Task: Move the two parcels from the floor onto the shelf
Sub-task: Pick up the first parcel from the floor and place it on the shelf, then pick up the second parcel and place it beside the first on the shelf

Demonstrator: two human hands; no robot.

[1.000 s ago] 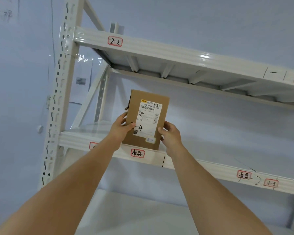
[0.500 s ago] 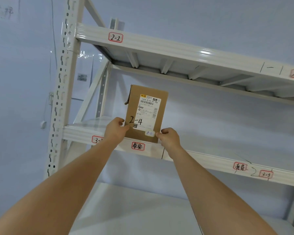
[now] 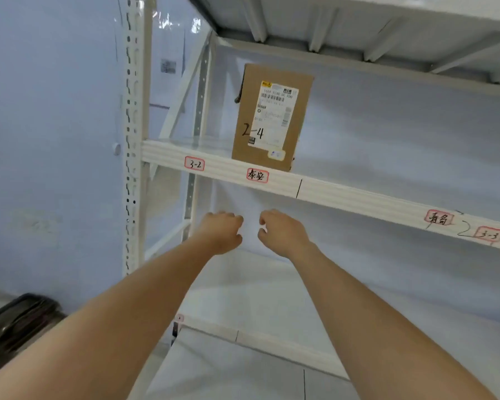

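A brown cardboard parcel (image 3: 272, 116) with a white shipping label and "2-4" written on it stands upright on the white metal shelf (image 3: 344, 194), just above the "3-2" tag. Nothing touches it. My left hand (image 3: 221, 232) and my right hand (image 3: 280, 230) hang below that shelf's front beam, side by side, fingers loosely curled and holding nothing. A second parcel is not in view.
The rack's perforated upright (image 3: 132, 134) rises at the left. Another shelf level (image 3: 358, 24) sits above the parcel and a lower one (image 3: 257, 339) below my hands. A dark bag (image 3: 15, 324) lies on the floor at the far left.
Both hands let go of the parcel and dropped below the shelf beam. The parcel now stands alone on the shelf. The view has tilted downward.
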